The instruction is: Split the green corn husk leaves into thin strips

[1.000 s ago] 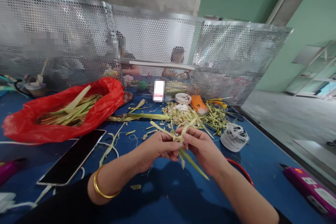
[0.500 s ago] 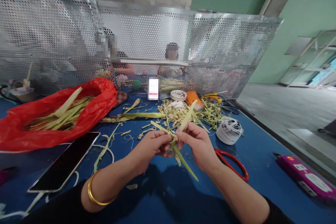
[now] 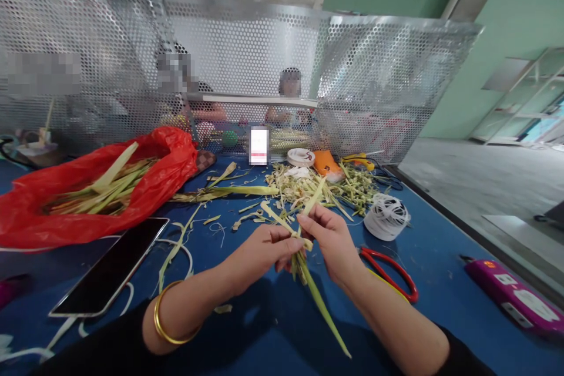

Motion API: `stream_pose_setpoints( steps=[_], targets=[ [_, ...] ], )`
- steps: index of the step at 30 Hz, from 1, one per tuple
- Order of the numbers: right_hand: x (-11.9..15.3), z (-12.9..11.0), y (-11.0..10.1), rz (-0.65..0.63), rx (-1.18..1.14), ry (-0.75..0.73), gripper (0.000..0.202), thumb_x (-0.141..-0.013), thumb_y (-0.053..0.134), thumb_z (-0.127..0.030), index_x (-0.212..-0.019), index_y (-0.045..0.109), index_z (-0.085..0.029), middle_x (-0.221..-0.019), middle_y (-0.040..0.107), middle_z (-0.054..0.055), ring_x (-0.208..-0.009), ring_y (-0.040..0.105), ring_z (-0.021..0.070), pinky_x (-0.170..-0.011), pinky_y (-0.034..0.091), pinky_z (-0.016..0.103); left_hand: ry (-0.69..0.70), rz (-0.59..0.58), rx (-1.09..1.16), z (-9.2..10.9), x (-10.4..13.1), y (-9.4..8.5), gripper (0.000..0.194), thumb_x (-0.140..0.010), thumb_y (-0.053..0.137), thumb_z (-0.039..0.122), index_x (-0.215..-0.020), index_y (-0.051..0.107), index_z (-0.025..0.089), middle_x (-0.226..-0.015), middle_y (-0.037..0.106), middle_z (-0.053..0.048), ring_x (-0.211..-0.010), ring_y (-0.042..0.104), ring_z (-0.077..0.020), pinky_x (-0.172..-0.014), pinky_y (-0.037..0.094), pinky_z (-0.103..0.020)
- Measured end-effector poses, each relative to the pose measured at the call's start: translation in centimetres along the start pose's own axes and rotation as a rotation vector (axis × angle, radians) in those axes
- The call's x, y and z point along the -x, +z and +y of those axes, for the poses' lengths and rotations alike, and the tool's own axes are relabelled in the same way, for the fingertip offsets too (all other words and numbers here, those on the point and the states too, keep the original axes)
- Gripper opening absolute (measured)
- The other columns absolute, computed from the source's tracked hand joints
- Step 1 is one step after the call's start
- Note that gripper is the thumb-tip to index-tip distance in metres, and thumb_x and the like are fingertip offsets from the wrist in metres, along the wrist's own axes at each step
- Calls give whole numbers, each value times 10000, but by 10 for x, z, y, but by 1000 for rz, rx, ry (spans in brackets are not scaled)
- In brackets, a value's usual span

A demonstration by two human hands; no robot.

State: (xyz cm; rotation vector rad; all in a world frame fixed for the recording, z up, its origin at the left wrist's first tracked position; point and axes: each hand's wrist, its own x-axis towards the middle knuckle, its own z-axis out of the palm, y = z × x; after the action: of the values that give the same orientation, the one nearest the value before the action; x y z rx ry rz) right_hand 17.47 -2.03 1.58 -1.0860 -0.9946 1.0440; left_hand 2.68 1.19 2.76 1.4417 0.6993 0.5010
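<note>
A person's left hand (image 3: 259, 249) and right hand (image 3: 330, 241) meet above a blue table (image 3: 440, 282), both pinching a bundle of green leaf strips (image 3: 304, 252) between fingertips. One strip trails down toward the person. Nearby lie a red bag (image 3: 53, 211), a phone (image 3: 110, 267), red scissors (image 3: 392, 273) and a white spool (image 3: 386, 216).

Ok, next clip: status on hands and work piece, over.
Left hand and right hand both pinching the leaf strips above the blue table. Red scissors beside right wrist. Nothing between the hands.
</note>
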Motion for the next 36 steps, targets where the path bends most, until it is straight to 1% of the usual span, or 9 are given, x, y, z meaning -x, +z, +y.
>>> stream_pose_setpoints(
  steps=[5,10,14,17,20,22,27,33,36],
  targets=[
    [-3,4,3,35,21,5,281,-697,689,-326,-569,488,-178,-486,428,-72,-469,373,72,-470,300,212,31,-12,-112,-2,0,2,457,-795,558,489,-472,482,174,-471,483,19,-534,469,-111,-614,380,-255],
    [-7,0,-7,-5,224,60,386,-781,591,-485,-548,509,-189,-459,417,-52,-438,377,95,-451,301,239,-83,92,93,-1,-1,0,353,-736,636,476,-586,593,159,-492,467,49,-490,460,-95,-589,413,-252],
    [-8,-18,-21,188,612,-349,304,-828,589,-405,-603,608,-202,-551,507,-10,-544,443,135,-548,351,275,-91,125,38,3,0,-1,309,-728,661,431,-595,644,152,-482,472,46,-479,460,-88,-578,417,-246],
    [-6,-27,-23,1,700,-522,92,-797,649,-297,-764,720,-250,-770,622,32,-738,542,185,-699,404,323,-106,18,-23,2,2,3,344,-711,666,378,-466,576,154,-444,472,35,-444,463,-86,-525,387,-235],
    [-4,-28,-18,-268,703,-430,75,-759,679,-253,-699,723,-250,-715,612,19,-712,557,181,-683,414,324,-125,-106,-64,0,4,9,242,-713,653,337,-564,667,147,-434,471,44,-426,448,-85,-495,381,-228],
    [-2,-25,-14,-349,647,-315,101,-742,676,-219,-642,686,-222,-692,598,7,-681,552,162,-656,413,304,-127,-155,-104,-1,6,12,208,-715,651,328,-697,732,138,-443,477,48,-431,440,-83,-493,381,-222],
    [0,-18,-7,-240,456,-109,150,-718,658,-239,-589,598,-193,-629,538,-24,-609,474,126,-599,377,275,-136,-173,-158,2,8,15,251,-712,664,356,-701,746,118,-451,486,34,-444,435,-85,-489,367,-219],
    [6,-14,4,-190,298,-41,144,-708,648,-263,-608,575,-189,-609,494,-32,-582,429,112,-546,348,249,-138,-212,-141,3,6,13,248,-707,666,365,-767,736,135,-555,564,15,-498,454,-92,-521,375,-225],
    [8,-11,6,-78,283,-101,145,-732,634,-278,-629,572,-195,-604,471,-34,-561,397,109,-530,340,248,-86,-171,-99,4,5,11,302,-722,649,437,-677,681,139,-559,558,14,-527,479,-102,-553,386,-234]
  ],
)
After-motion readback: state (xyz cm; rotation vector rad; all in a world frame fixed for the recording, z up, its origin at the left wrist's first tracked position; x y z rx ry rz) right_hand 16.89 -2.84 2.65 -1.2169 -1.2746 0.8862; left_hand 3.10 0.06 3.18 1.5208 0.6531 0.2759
